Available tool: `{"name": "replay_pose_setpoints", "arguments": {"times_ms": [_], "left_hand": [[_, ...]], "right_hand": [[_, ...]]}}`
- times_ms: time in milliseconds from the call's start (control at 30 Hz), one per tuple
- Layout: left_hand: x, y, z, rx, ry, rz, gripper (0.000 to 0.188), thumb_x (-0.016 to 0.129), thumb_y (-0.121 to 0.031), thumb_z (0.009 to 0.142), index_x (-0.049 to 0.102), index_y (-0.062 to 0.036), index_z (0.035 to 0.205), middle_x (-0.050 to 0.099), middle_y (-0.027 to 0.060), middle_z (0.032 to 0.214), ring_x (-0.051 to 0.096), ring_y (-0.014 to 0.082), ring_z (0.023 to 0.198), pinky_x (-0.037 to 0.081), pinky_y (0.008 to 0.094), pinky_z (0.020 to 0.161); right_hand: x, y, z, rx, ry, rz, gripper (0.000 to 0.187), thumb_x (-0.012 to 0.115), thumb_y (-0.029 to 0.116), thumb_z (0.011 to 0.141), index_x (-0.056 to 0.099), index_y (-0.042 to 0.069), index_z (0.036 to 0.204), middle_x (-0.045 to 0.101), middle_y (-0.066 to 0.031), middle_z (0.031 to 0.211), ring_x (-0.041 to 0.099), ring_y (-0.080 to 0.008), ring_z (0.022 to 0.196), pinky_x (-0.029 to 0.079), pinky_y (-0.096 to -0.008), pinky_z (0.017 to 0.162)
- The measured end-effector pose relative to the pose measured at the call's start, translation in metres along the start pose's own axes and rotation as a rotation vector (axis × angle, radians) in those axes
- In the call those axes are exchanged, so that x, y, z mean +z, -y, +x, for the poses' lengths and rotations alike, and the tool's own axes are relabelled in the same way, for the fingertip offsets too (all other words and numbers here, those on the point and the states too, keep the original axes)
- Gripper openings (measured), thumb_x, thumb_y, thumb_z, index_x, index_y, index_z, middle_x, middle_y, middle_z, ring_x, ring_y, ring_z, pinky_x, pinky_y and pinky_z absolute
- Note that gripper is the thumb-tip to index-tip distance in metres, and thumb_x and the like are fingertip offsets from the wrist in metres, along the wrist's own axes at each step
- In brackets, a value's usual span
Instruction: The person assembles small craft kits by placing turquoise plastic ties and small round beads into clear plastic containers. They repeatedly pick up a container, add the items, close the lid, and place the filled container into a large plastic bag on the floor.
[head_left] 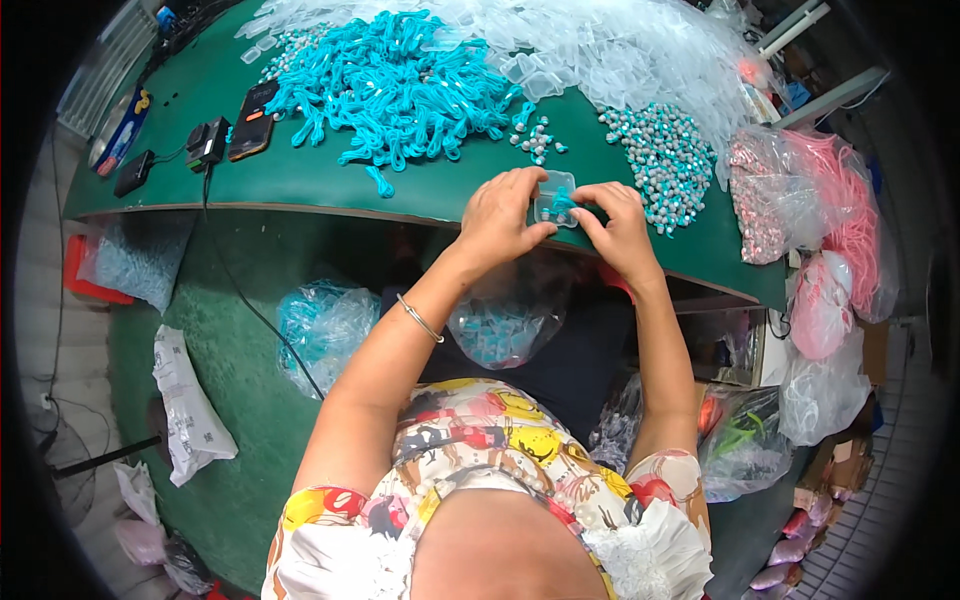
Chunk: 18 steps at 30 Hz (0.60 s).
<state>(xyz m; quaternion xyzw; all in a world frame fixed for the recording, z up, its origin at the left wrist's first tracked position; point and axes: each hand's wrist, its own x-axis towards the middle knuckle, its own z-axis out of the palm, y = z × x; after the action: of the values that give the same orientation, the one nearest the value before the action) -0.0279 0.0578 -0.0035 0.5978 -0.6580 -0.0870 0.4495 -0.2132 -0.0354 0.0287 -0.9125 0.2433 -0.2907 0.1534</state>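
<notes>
At the table's front edge, my left hand [498, 218] grips a small clear plastic box [556, 180] by its left side, thumb and fingers closed on it. My right hand [620, 232] pinches a small bundle of teal cord [561, 203] over the box's near half. Part of the cord lies inside the box. A few small round beads seem to sit in there too, partly hidden by the cord. Just beyond the box is a small cluster of silver and teal beads [539, 140]. A larger pile of these beads [665, 165] spreads to the right of my hands.
On the green table [290, 190] lie a heap of teal cord loops [400, 90] and a mound of clear plastic boxes [640, 50]. A phone [254, 120] rests at the left. Bags of pink cord [845, 190] and pink beads [757, 190] stand right. A filled bag [505, 330] sits below the edge.
</notes>
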Motion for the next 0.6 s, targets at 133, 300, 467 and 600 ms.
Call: {"name": "replay_pose_setpoints", "arguments": {"times_ms": [133,300,467,600], "left_hand": [[-0.001,-0.002,0.001,0.011,0.007,-0.021,0.058,0.082,-0.021,0.066,0.054,-0.0082,0.116,0.060,0.0077,0.094,0.059,0.0291,0.094,0.047,0.0421,0.079],[0.002,0.003,-0.002,0.064,-0.005,0.030,0.050,0.082,-0.024,0.067,0.060,-0.0091,0.110,0.060,0.0077,0.096,0.059,0.0304,0.093,0.048,0.0420,0.078],[0.003,0.002,-0.003,0.042,-0.023,0.001,0.042,0.083,-0.023,0.066,0.065,-0.0097,0.102,0.059,0.0076,0.097,0.059,0.0296,0.095,0.048,0.0426,0.080],[0.004,0.000,-0.004,0.011,-0.005,-0.005,0.038,0.083,-0.023,0.066,0.068,-0.0097,0.099,0.059,0.0074,0.097,0.059,0.0291,0.095,0.048,0.0419,0.080]], "right_hand": [[0.010,0.003,0.004,-0.085,-0.001,-0.043,0.013,0.073,0.014,0.078,0.068,0.011,0.091,0.067,-0.0030,0.094,0.061,-0.0223,0.092,0.039,-0.0393,0.083],[0.010,0.009,0.009,-0.135,0.009,-0.171,0.013,0.071,0.012,0.079,0.068,0.011,0.092,0.063,-0.0035,0.092,0.060,-0.0247,0.089,0.040,-0.0400,0.082],[0.009,-0.008,0.018,-0.029,-0.014,-0.167,0.015,0.068,0.016,0.083,0.069,0.010,0.097,0.063,-0.0054,0.097,0.061,-0.0272,0.092,0.045,-0.0428,0.078],[0.021,-0.024,0.022,0.124,0.068,-0.145,0.019,0.067,0.017,0.085,0.067,0.008,0.103,0.063,-0.0090,0.097,0.061,-0.0302,0.096,0.047,-0.0451,0.080]]}}
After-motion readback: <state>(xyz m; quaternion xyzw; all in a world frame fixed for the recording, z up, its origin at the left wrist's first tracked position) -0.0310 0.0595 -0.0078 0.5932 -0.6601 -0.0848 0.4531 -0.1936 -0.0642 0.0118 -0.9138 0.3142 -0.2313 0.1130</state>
